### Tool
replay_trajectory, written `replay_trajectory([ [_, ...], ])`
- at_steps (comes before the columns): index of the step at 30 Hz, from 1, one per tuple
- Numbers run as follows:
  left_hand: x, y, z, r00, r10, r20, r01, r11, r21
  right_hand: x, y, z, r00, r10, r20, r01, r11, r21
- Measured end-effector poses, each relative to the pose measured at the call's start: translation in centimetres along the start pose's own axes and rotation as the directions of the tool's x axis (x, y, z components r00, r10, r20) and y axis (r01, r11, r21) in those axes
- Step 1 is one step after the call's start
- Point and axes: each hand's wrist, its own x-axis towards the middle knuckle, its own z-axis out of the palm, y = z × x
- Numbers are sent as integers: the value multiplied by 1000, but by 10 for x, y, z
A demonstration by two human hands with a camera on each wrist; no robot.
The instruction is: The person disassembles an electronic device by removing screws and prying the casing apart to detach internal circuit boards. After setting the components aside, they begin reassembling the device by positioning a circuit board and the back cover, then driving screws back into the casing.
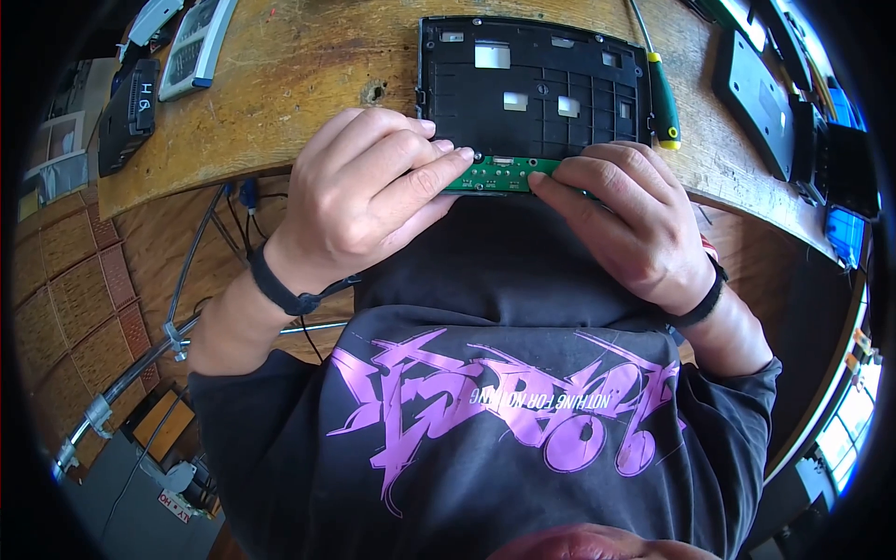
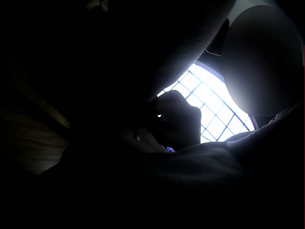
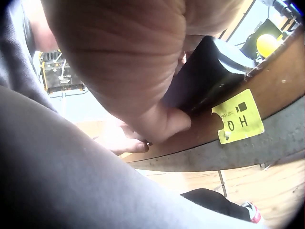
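A narrow green circuit board [image 1: 504, 174] lies along the near edge of a black plastic housing [image 1: 485, 93] with several rectangular cutouts. My left hand [image 1: 373, 187] pinches the board's left end, fingertips by a small dark round part [image 1: 477, 157]. My right hand [image 1: 625, 210] grips the right end, its index fingertip on the board's face. In the right wrist view, the right hand [image 3: 128, 62] hides the board, and the black housing [image 3: 205, 71] shows behind it. The left wrist view is mostly dark, with a hand's silhouette [image 2: 178, 119] against a bright window.
A green and yellow screwdriver [image 1: 665, 103] lies right of the housing on the wooden table [image 1: 280, 75]. Dark devices [image 1: 756, 103] stand at the right, and a black box [image 1: 131, 112] at the left. A yellow label [image 3: 240, 117] sticks to the table's edge.
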Motion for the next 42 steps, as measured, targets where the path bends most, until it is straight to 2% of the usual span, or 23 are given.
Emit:
replay_trajectory([
  [6,-1,0,1,1000,1,-4,-1,1000,7,2,5,4,1000,-19,-20,21,998,56],
  [13,-7,-4,4,1000,-9,-22,9,1000,-13,1,7,7,998,-51,-40,53,998,30],
  [15,-10,-6,7,999,-7,-40,6,1000,-16,2,5,6,999,-14,-42,16,998,64],
  [25,-15,-11,10,997,42,-63,-46,998,-52,3,6,6,999,-4,-46,8,996,84],
  [34,-16,-15,11,993,95,-66,-97,995,-26,2,4,-1,1000,-20,-14,20,999,25],
  [37,-16,-15,11,989,132,-60,-131,991,21,4,6,-15,1000,11,22,-13,994,104],
  [39,-16,-15,11,988,142,-62,-140,989,37,2,15,-31,998,52,-36,-45,983,178],
  [42,-16,-15,12,988,140,-67,-138,990,37,-9,35,-44,951,256,-172,-256,966,18],
])
